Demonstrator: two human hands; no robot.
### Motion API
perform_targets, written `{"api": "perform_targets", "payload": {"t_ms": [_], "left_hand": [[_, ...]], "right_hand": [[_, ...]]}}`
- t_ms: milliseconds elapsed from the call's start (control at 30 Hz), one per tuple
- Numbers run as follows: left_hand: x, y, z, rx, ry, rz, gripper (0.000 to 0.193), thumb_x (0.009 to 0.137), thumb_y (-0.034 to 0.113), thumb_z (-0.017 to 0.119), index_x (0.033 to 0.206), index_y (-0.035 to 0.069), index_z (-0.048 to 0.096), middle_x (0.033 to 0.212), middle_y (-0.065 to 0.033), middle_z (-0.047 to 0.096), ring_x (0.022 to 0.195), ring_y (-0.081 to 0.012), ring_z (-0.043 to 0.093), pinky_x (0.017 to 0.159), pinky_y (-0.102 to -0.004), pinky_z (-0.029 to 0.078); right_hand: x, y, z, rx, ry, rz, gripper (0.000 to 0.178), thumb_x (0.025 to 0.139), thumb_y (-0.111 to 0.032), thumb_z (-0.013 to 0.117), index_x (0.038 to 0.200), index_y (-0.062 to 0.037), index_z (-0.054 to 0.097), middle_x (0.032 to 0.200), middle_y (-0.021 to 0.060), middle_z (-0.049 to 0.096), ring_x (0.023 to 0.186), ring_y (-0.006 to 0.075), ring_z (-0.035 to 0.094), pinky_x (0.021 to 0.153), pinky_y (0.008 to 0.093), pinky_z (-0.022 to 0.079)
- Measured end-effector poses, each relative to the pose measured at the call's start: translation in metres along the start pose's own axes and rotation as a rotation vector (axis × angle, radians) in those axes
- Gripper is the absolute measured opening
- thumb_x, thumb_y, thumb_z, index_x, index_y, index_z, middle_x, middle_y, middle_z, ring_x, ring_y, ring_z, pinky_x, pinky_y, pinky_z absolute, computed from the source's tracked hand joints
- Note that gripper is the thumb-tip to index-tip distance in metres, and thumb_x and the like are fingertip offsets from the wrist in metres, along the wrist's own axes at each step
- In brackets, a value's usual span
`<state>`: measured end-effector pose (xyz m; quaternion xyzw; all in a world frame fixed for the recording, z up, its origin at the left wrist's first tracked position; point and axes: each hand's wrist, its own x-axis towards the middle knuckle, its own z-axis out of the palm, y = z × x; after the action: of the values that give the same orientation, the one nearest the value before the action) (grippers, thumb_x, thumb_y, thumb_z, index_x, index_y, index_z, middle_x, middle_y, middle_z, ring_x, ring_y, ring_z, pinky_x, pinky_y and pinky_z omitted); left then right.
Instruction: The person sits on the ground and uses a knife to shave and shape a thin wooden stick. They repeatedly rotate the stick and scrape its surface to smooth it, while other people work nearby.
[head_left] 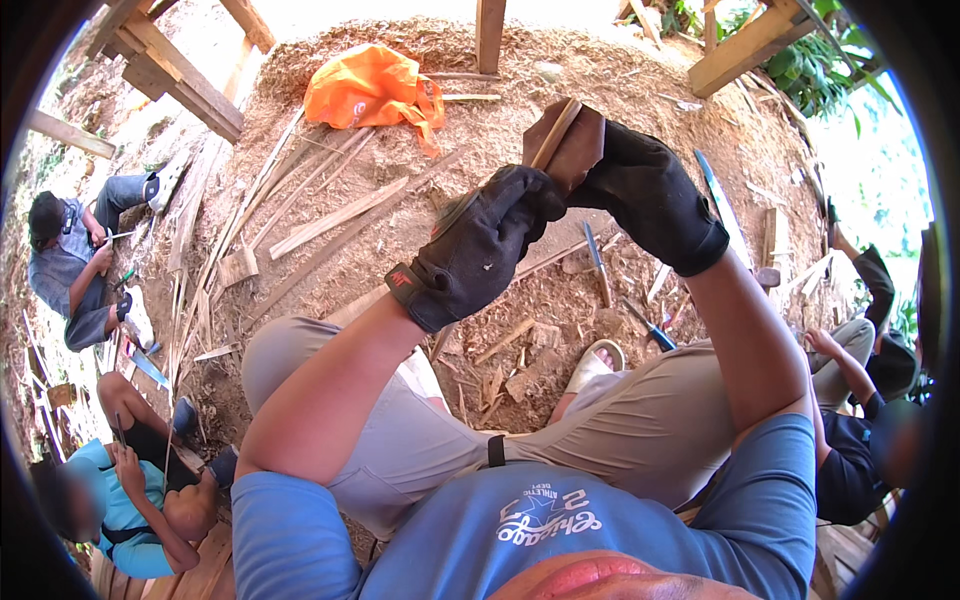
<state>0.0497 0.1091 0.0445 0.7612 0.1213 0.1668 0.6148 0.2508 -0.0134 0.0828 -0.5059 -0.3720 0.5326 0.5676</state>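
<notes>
The wide ground has open room to the right of an orange bag. The right hand has its fingers tight on a brown sheet; the left hand grips a thin stick reaching its far edge.

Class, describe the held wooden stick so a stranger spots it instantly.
At upper centre, find the black-gloved left hand and right hand. At their fingers is a brown sheet, with the wooden stick across it. Unlike the wood strips on the ground, it is held up.
</notes>
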Motion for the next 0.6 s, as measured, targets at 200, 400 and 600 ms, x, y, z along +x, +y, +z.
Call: {"api": "perform_targets", "payload": {"t_ms": [200,400,600], "left_hand": [[0.002,-0.009,0.008,0.204,0.109,0.244,0.020,0.109,0.004,0.045,0.122,0.006,0.061,0.088,-0.0045,0.064,0.075,-0.0166,0.063,0.074,-0.0315,0.054],[0.007,-0.014,0.021,0.390,0.145,0.396,0.029,0.098,-0.001,0.054,0.126,0.005,0.060,0.111,-0.0190,0.067,0.100,-0.0381,0.067,0.086,-0.0430,0.057],[0.004,-0.029,0.042,0.504,0.137,0.338,0.034,0.099,0.001,0.054,0.133,0.005,0.055,0.102,-0.0169,0.067,0.094,-0.0329,0.069,0.081,-0.0414,0.056]], "right_hand": [[-0.001,0.013,0.010,0.210,0.023,-0.108,0.043,0.100,-0.014,0.058,0.140,0.0024,0.057,0.128,0.0128,0.067,0.117,0.0229,0.066,0.103,0.0392,0.054],[0.007,0.027,0.026,0.352,0.163,-0.070,0.040,0.108,-0.028,0.054,0.135,0.0016,0.059,0.123,0.0111,0.066,0.113,0.0233,0.065,0.100,0.0391,0.054],[0.022,0.040,0.015,0.247,0.340,-0.005,0.029,0.109,-0.032,0.056,0.113,-0.0036,0.062,0.106,0.0050,0.063,0.093,0.0169,0.063,0.087,0.0358,0.056]]}}
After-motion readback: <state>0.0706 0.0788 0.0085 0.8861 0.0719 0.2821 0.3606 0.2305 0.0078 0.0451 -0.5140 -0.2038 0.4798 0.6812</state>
